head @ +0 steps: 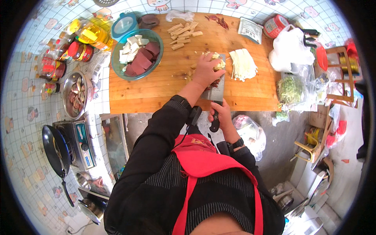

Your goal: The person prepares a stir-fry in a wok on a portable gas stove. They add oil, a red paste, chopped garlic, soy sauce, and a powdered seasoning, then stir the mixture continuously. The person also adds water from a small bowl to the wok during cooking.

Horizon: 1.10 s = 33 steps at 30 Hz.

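Note:
My right hand [222,114] grips the black handle of a cleaver [218,91], whose wide blade lies flat over the wooden table [169,98]. Chopped pale pieces, likely garlic [219,65], are heaped on the far part of the blade. Cupped around them is my left hand [206,70], its fingers curled on the heap and its thumb across the blade. Dark red pieces, apparently dried chili [216,83], lie on the blade under that hand, partly hidden. A few pale crumbs are scattered left of it. Just right of the blade rests a bundle of enoki mushrooms [243,64].
A teal bowl [116,69] holds white tofu cubes and dark red blocks. Behind are beige sticks [183,33], dried chilies [217,21] and a packet [250,30]. White plastic bags [290,50] and greens [290,90] crowd the right. Oil [92,34], a steel bowl [75,95] and a wok [55,149] stand left.

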Each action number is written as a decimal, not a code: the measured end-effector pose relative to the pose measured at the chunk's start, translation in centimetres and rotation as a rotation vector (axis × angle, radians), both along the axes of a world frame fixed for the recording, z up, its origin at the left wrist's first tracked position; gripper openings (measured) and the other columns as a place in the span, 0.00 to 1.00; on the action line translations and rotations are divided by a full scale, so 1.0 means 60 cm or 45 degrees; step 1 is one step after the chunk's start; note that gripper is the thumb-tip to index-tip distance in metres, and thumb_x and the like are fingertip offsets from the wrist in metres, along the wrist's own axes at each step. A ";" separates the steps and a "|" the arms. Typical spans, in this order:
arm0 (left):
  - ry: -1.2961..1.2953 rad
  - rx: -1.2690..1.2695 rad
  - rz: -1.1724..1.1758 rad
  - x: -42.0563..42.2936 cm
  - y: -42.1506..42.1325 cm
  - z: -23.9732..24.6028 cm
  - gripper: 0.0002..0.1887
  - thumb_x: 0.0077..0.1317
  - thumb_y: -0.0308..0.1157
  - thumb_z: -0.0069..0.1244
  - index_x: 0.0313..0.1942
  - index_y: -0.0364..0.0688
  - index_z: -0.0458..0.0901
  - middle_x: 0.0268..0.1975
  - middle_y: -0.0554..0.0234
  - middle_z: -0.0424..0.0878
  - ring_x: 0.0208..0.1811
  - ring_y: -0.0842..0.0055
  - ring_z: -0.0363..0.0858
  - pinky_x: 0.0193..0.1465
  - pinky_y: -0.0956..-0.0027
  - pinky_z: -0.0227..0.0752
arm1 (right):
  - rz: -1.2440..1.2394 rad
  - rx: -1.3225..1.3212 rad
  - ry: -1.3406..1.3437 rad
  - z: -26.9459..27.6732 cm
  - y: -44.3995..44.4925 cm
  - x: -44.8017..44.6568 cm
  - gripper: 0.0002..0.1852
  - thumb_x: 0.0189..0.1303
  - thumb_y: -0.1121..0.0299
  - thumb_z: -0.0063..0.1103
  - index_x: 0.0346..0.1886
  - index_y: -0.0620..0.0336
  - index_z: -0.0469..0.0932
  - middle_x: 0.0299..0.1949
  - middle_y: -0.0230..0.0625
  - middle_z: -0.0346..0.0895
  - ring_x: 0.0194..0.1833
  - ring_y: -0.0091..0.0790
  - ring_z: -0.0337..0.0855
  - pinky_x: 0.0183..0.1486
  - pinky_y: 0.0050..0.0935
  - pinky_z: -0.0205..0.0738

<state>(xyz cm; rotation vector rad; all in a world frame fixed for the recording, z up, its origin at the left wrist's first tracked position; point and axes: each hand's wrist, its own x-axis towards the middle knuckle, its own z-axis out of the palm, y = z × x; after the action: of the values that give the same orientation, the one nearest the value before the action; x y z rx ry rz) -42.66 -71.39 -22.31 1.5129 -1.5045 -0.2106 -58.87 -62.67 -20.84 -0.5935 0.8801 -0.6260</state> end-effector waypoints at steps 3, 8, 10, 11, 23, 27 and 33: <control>-0.041 -0.121 0.033 0.005 -0.010 0.024 0.21 0.41 0.41 0.63 0.37 0.43 0.84 0.46 0.50 0.78 0.49 0.54 0.73 0.54 0.56 0.66 | 0.029 -0.017 -0.018 0.024 -0.009 0.006 0.09 0.59 0.71 0.55 0.38 0.58 0.65 0.16 0.34 0.66 0.11 0.31 0.68 0.13 0.29 0.65; -0.099 -0.406 0.119 0.053 -0.012 0.104 0.18 0.38 0.44 0.62 0.30 0.45 0.83 0.38 0.55 0.80 0.43 0.57 0.76 0.51 0.57 0.67 | 0.146 -0.132 0.101 0.090 -0.020 0.041 0.06 0.59 0.70 0.52 0.37 0.57 0.67 0.17 0.31 0.63 0.13 0.29 0.66 0.13 0.27 0.64; -0.036 -0.439 0.188 0.078 0.009 0.145 0.18 0.40 0.43 0.61 0.31 0.45 0.83 0.40 0.56 0.78 0.47 0.55 0.74 0.51 0.56 0.66 | 0.213 -0.285 -0.017 0.122 -0.014 0.066 0.08 0.62 0.72 0.48 0.44 0.57 0.65 0.18 0.32 0.63 0.13 0.30 0.67 0.13 0.27 0.64; -0.099 -0.416 0.266 0.093 0.023 0.165 0.18 0.41 0.43 0.60 0.32 0.44 0.83 0.40 0.57 0.77 0.46 0.54 0.73 0.51 0.56 0.66 | 0.252 -0.325 -0.071 0.137 -0.008 0.082 0.08 0.63 0.73 0.46 0.44 0.58 0.66 0.18 0.33 0.63 0.13 0.31 0.67 0.13 0.27 0.64; -0.622 -0.360 1.108 0.531 0.482 0.421 0.22 0.42 0.48 0.62 0.36 0.45 0.86 0.36 0.53 0.81 0.41 0.57 0.77 0.50 0.60 0.70 | 1.111 -0.404 -0.479 0.326 0.242 0.502 0.06 0.61 0.68 0.53 0.37 0.58 0.68 0.17 0.32 0.65 0.12 0.29 0.68 0.13 0.27 0.63; -0.597 -0.184 1.354 0.657 0.748 0.455 0.24 0.46 0.51 0.62 0.38 0.43 0.85 0.38 0.52 0.81 0.41 0.56 0.79 0.48 0.61 0.72 | 1.448 -0.421 -0.616 0.350 0.422 0.665 0.07 0.61 0.66 0.55 0.34 0.58 0.71 0.18 0.30 0.67 0.13 0.29 0.68 0.14 0.28 0.62; -0.463 0.168 1.500 0.806 1.007 0.398 0.29 0.52 0.54 0.56 0.49 0.47 0.81 0.53 0.47 0.74 0.51 0.54 0.75 0.52 0.61 0.70 | 1.645 -0.355 -0.425 0.360 0.598 0.838 0.10 0.57 0.66 0.59 0.31 0.59 0.69 0.18 0.34 0.69 0.14 0.32 0.70 0.13 0.32 0.62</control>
<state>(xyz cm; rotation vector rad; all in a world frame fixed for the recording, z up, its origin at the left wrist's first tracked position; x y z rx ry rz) 5.73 -11.00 1.58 2.3670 -0.6272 0.6962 -8.56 -26.76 0.77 -1.1054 -0.0200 0.3457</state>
